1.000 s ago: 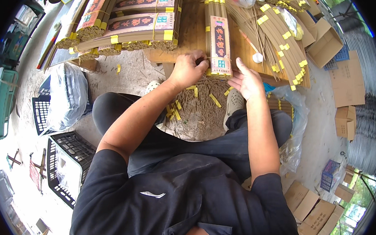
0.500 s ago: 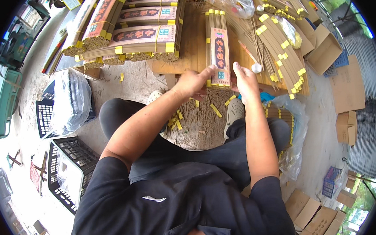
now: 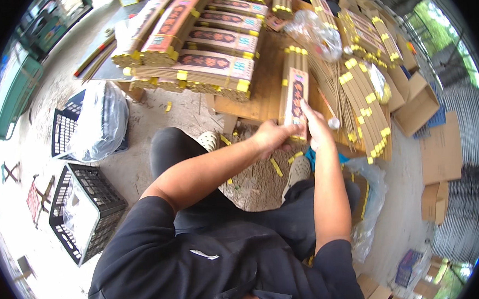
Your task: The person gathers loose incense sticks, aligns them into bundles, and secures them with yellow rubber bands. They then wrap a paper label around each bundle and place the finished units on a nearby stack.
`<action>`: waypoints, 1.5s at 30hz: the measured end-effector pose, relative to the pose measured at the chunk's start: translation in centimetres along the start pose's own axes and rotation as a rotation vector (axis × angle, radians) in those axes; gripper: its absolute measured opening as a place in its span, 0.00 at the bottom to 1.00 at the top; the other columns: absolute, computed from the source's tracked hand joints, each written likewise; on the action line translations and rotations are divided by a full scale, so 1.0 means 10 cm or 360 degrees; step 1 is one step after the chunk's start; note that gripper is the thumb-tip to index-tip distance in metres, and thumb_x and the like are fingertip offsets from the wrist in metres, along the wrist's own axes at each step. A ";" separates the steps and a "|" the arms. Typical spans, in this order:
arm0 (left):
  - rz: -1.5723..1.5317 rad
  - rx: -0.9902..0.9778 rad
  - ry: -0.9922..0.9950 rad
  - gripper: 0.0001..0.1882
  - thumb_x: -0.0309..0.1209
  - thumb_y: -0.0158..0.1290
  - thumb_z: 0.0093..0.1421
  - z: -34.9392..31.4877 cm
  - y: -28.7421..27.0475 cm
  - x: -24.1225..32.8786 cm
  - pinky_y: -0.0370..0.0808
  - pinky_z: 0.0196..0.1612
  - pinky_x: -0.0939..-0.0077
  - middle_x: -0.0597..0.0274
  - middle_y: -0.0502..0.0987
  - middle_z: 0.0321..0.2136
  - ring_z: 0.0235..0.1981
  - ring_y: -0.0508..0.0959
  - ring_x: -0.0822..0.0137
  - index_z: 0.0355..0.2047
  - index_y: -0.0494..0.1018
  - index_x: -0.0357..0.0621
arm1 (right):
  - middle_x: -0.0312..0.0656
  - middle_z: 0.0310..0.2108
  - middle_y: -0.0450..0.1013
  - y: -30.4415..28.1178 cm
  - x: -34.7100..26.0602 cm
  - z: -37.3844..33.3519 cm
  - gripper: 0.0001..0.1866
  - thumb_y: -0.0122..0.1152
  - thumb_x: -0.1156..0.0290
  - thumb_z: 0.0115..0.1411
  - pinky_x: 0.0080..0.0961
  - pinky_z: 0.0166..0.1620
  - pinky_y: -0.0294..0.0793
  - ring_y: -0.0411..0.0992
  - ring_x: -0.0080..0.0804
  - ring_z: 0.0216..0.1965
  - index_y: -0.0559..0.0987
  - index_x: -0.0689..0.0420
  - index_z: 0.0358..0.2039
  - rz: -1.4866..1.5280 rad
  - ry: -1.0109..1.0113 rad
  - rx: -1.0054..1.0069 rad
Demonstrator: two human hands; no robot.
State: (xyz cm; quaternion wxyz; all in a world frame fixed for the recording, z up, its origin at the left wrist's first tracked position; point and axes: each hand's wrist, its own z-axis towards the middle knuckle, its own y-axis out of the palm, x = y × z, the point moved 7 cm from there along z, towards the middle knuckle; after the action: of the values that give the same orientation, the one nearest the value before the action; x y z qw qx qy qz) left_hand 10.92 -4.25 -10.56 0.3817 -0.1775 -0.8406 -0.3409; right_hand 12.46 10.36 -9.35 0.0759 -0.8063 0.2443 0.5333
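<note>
A bundle of thin brown incense sticks [image 3: 289, 97] with a pink-and-dark paper label and yellow bands lies on the wooden table [image 3: 259, 105], pointing toward me. My left hand [image 3: 273, 136] is closed around its near end from the left, thumb on top. From the right, my right hand [image 3: 318, 128] grips the same end, thumb laid along the label. My fingers hide the label's lower part and the underside of the bundle. To the right are loose thin sticks [image 3: 331, 83] and several unlabelled bundles with yellow bands [image 3: 364, 106].
A large stack of labelled bundles [image 3: 212, 60] fills the table's left side. A clear plastic bag [image 3: 320, 32] and more bundles [image 3: 364, 32] lie at the far right. Black crates [image 3: 87, 208] stand on the floor at left, cardboard boxes [image 3: 419, 103] at right. Yellow scraps [image 3: 276, 167] litter the floor.
The view has shifted, so the table sits lower and further right. My hands have come closer together at the bundle's near end, and my right thumb now lies over the label.
</note>
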 end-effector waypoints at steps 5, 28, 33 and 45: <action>0.0057 0.0093 0.0170 0.26 0.39 0.68 0.59 -0.16 -0.03 0.11 0.79 0.33 0.78 0.58 0.83 0.38 0.35 0.82 0.71 0.50 0.75 0.33 | 0.41 0.34 0.81 0.15 -0.07 -0.18 0.26 0.68 0.53 0.64 0.21 0.27 0.77 0.79 0.25 0.29 0.80 0.64 0.48 -0.0070 -0.0187 0.0141; -0.0649 0.0390 0.0622 0.20 0.44 0.48 0.70 -1.31 -1.20 1.20 0.77 0.36 0.75 0.65 0.81 0.39 0.36 0.80 0.72 0.53 0.73 0.45 | 0.43 0.41 0.81 2.91 -1.24 0.69 0.21 0.67 0.53 0.66 0.43 0.42 0.83 0.81 0.37 0.39 0.81 0.58 0.47 -0.0251 -0.0100 -0.0475; -0.0499 0.0341 0.0837 0.13 0.33 0.50 0.71 -1.15 -1.15 1.13 0.75 0.32 0.81 0.67 0.81 0.36 0.31 0.77 0.78 0.50 0.76 0.41 | 0.44 0.43 0.81 2.80 -1.32 0.83 0.26 0.63 0.46 0.66 0.46 0.45 0.79 0.80 0.37 0.39 0.83 0.59 0.46 -0.0737 -0.0212 -0.0458; -0.0295 0.0288 0.0878 0.08 0.31 0.52 0.69 -0.87 -0.96 1.02 0.73 0.32 0.82 0.67 0.80 0.33 0.29 0.76 0.80 0.43 0.76 0.42 | 0.48 0.45 0.80 2.61 -1.51 1.11 0.34 0.62 0.41 0.64 0.38 0.55 0.71 0.75 0.38 0.48 0.81 0.65 0.50 -0.1190 -0.0501 -0.0230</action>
State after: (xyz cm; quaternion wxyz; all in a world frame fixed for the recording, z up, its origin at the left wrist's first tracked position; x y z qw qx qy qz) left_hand 3.56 -16.80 -2.82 0.5770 0.0339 -0.7448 -0.3334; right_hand -13.82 -3.37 3.12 0.2440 -0.7514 -0.1180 0.6016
